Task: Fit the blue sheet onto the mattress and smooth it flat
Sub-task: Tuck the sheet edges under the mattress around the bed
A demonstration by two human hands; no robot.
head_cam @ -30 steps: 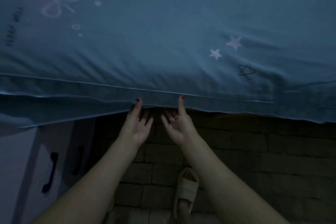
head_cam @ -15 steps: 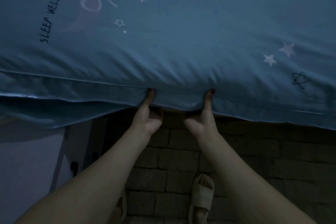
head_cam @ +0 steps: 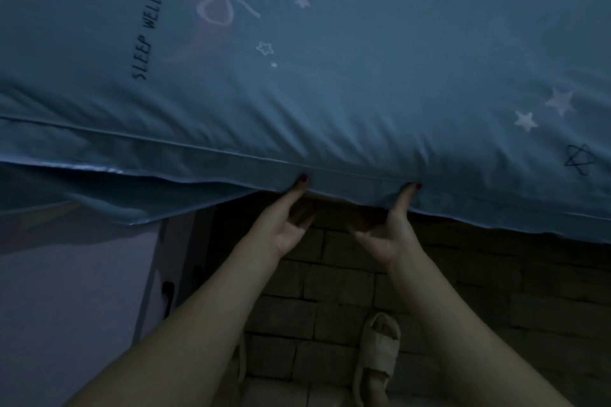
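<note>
The blue sheet (head_cam: 363,82), printed with stars, a bow and "SLEEP WELL", covers the mattress top and hangs over its near side. My left hand (head_cam: 287,221) grips the sheet's hanging hem from below, thumb on the outside, fingers tucked under the fabric. My right hand (head_cam: 386,231) grips the same hem a little to the right, thumb up on the cloth, fingers hidden beneath. Creases fan out over the mattress edge above both hands. The mattress itself is hidden under the sheet.
A pale cabinet (head_cam: 82,291) with a dark handle (head_cam: 167,291) stands at the lower left beside the bed. Brick-patterned floor (head_cam: 347,281) lies below. My sandalled foot (head_cam: 377,353) stands between my forearms.
My hands went from open under the hem to gripping it, and have spread further apart. The view has shifted left, bringing the "SLEEP WELL" print towards the middle.
</note>
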